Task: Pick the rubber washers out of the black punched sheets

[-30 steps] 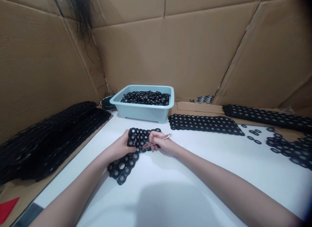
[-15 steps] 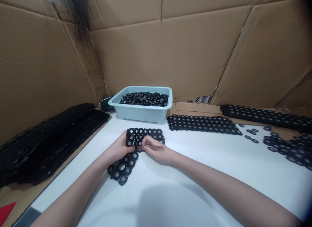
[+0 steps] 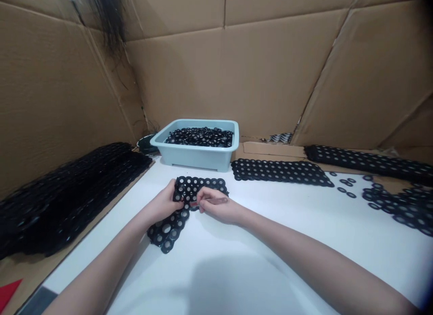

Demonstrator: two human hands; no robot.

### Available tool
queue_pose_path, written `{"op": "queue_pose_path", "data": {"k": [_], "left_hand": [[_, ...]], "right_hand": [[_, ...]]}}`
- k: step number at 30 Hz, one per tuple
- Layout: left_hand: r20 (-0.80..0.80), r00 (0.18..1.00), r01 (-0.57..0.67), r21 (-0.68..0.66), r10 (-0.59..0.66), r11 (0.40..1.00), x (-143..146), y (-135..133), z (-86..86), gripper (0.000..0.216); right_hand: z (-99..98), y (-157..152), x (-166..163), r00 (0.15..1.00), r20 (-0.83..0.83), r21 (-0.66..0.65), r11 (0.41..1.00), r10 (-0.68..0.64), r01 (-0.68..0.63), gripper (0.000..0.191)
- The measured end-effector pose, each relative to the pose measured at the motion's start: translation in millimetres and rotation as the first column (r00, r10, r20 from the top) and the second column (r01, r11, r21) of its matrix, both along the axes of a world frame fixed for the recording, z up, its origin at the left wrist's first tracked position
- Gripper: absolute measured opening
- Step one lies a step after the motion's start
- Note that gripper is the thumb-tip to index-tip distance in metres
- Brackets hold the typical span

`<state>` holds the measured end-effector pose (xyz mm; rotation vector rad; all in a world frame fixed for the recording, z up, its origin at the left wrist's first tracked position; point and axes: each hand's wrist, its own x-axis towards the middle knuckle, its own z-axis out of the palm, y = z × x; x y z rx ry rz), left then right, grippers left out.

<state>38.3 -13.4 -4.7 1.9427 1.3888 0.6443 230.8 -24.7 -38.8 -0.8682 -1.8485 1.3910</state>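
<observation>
A piece of black mesh made of joined rings (image 3: 202, 182) lies on the white table in front of me. One part of it folds down toward me at the left. My left hand (image 3: 166, 203) grips its left side, thumb on top, fingers mostly hidden under the rings. My right hand (image 3: 216, 206) is closed round a slim reddish-brown tool (image 3: 216, 201), whose front end points left at the rings beside my left thumb. The tool's tip is too small to make out.
A light blue basin (image 3: 199, 158) full of black rings stands behind the mesh. To its right lie a ring strip (image 3: 282, 172), loose rings (image 3: 341, 189) and more ring mesh (image 3: 402, 206). Black stringy bundles (image 3: 67, 197) lie at left. Cardboard walls (image 3: 216, 76) enclose the table.
The tool now lies more level in my right hand, with more of its back end showing. Both hands keep their hold, and the mesh has shifted slightly left.
</observation>
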Motion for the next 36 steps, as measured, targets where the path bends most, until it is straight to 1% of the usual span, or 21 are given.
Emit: {"op": "queue_pose_path", "data": {"k": [3, 6, 8, 10, 12, 14, 17, 19, 22, 25, 28, 33, 36], "left_hand": [[-0.026, 1.0, 0.005, -0.019, -0.005, 1.0, -5, 3, -3.1, 0.041], [-0.045, 0.999, 0.012, -0.033, -0.013, 0.999, -8, 5, -4.5, 0.041], [-0.055, 0.998, 0.012, -0.037, -0.014, 0.999, -9, 5, -4.9, 0.044], [-0.067, 0.998, 0.008, -0.043, -0.011, 0.999, -10, 6, -5.7, 0.046], [-0.077, 0.997, 0.005, -0.051, -0.009, 0.999, -10, 7, -6.6, 0.047], [-0.083, 0.997, -0.002, -0.056, -0.003, 0.998, -9, 7, -6.1, 0.046], [-0.101, 0.994, -0.048, -0.054, 0.043, 0.997, -6, 5, -1.6, 0.044], [-0.103, 0.992, -0.081, -0.053, 0.075, 0.995, -3, 3, 2.2, 0.043], [-0.097, 0.99, -0.106, -0.046, 0.101, 0.993, -1, 2, 4.5, 0.042], [-0.117, 0.984, -0.133, -0.001, 0.132, 0.991, -2, 5, 0.9, 0.041], [-0.142, 0.977, -0.159, 0.031, 0.162, 0.987, -4, 9, -4.5, 0.038], [-0.174, 0.965, -0.19, 0.062, 0.198, 0.98, -4, 10, -7.2, 0.034], [-0.196, 0.958, -0.197, 0.088, 0.211, 0.977, -3, 11, -6.8, 0.031]], "right_hand": [[3.1, 3, 1, 0.994, -0.11, -0.115, 0.993, 0.004, -0.017, 0.005], [3.6, 8, 2, 0.987, -0.163, -0.179, 0.984, -0.007, -0.023, 0.005], [1.7, 13, 4, 0.976, -0.216, -0.221, 0.975, -0.032, -0.017, 0.006], [-0.9, 18, 5, 0.952, -0.297, -0.297, 0.955, -0.074, -0.018, 0.007], [-3.2, 21, 6, 0.931, -0.343, -0.357, 0.934, -0.123, -0.008, 0.006], [-4.8, 20, 6, 0.934, -0.33, -0.332, 0.943, -0.134, 0.018, 0.005], [-6.5, 16, 5, 0.964, -0.251, -0.187, 0.981, -0.091, 0.044, 0.002], [-7.5, 14, 4, 0.973, -0.216, -0.136, 0.989, -0.085, 0.057, 0.008], [-8.2, 14, 4, 0.968, -0.228, -0.149, 0.986, -0.108, 0.075, 0.019], [-8.2, 16, 5, 0.964, -0.246, -0.137, 0.988, -0.101, 0.068, 0.024], [-8.0, 17, 5, 0.961, -0.264, -0.131, 0.99, -0.087, 0.054, 0.025], [-6.0, 16, 5, 0.93, -0.354, -0.21, 0.977, -0.095, 0.019, 0.026], [-3.5, 12, 4, 0.941, -0.324, -0.185, 0.982, -0.099, 0.04, 0.023]]}}
